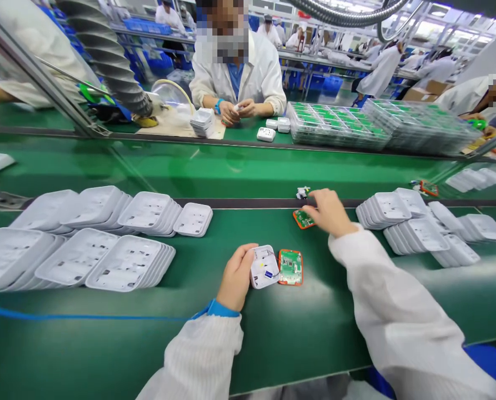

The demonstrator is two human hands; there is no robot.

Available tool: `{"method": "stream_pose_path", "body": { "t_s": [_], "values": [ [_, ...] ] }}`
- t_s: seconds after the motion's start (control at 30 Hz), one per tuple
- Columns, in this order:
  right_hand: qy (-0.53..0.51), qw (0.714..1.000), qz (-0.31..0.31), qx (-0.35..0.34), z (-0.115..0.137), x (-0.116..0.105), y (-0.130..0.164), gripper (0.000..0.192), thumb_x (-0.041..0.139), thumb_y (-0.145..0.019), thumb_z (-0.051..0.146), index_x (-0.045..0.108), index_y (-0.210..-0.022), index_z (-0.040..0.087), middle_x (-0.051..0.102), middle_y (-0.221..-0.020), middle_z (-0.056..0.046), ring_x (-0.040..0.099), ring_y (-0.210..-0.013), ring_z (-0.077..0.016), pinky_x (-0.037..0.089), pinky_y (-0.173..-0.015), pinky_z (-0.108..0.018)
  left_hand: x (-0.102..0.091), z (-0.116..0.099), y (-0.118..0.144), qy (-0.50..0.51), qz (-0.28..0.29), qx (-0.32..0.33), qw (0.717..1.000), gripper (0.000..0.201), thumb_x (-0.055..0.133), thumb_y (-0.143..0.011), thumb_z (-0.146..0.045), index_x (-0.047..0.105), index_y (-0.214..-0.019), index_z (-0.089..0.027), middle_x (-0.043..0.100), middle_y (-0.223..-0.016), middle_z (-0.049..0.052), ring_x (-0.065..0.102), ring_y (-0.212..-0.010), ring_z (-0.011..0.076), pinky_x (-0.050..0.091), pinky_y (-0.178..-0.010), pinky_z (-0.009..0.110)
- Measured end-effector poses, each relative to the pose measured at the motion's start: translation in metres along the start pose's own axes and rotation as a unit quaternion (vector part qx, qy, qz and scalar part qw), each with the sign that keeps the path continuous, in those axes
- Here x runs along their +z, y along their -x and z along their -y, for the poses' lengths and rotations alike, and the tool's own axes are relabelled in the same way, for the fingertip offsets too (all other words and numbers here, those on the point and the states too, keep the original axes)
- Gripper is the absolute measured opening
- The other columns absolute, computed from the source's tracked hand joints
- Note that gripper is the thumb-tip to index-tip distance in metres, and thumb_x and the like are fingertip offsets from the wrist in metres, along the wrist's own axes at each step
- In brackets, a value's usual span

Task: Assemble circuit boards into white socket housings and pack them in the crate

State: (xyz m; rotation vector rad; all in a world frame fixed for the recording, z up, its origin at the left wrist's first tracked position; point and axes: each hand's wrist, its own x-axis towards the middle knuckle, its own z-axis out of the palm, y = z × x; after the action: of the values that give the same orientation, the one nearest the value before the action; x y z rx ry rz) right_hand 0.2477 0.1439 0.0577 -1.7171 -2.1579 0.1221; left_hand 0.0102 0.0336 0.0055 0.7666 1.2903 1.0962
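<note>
My left hand (236,278) grips the left edge of a small white plastic housing (264,269), its inner side facing up. A thin wire runs inside it, near a small blue part. Close against its right side lies a green circuit board (290,268) with an orange-red edge. My right hand (331,214) reaches over a second circuit board (303,219), thumb and forefinger apart, with nothing visible between them. Just beyond those fingertips sits a small cluster of white and black parts (302,193). Whether the thumb touches the second board, I cannot tell.
Stacks of white housings (125,264) stand at left, and more white housings (422,236) at right. A blue cord (85,317) runs to my left wrist. Across the green conveyor belt (231,166), a co-worker (239,78) handles a small part beside stacked trays of boards (335,125).
</note>
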Motion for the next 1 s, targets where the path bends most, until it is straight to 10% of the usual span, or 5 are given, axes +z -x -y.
{"method": "stream_pose_path", "body": {
  "t_s": [0.13,0.27,1.0],
  "values": [
    [-0.091,0.974,0.049,-0.201,0.077,0.013,0.071,0.013,0.052,-0.090,0.027,0.058,-0.095,0.017,0.060,-0.090,-0.007,0.052,-0.086,-0.0202,0.042,-0.078,-0.033,-0.001,0.008,0.000,-0.047,-0.009,0.051,0.998,0.044,0.057,-0.076,-0.049,0.060,-0.104,-0.015,0.067,-0.094,0.007,0.062,-0.078,0.0169,0.049,-0.067,0.027],
    [-0.035,0.975,0.082,-0.204,0.112,0.035,0.096,0.012,0.048,-0.092,0.022,0.058,-0.091,0.016,0.059,-0.087,-0.007,0.049,-0.081,-0.0204,0.041,-0.074,-0.033,-0.006,0.020,-0.002,-0.121,-0.022,0.114,0.986,0.041,0.053,-0.080,-0.047,0.063,-0.107,-0.017,0.068,-0.098,0.007,0.062,-0.085,0.0180,0.050,-0.073,0.029],
    [-0.042,0.977,0.040,-0.207,0.105,0.055,0.095,0.019,0.039,-0.094,0.016,0.054,-0.084,0.017,0.056,-0.084,-0.006,0.045,-0.079,-0.0190,0.038,-0.074,-0.030,-0.012,0.033,-0.008,-0.162,-0.033,0.126,0.978,0.037,0.052,-0.081,-0.039,0.066,-0.108,-0.019,0.070,-0.096,0.007,0.064,-0.089,0.0208,0.051,-0.077,0.032]
  ]
}}
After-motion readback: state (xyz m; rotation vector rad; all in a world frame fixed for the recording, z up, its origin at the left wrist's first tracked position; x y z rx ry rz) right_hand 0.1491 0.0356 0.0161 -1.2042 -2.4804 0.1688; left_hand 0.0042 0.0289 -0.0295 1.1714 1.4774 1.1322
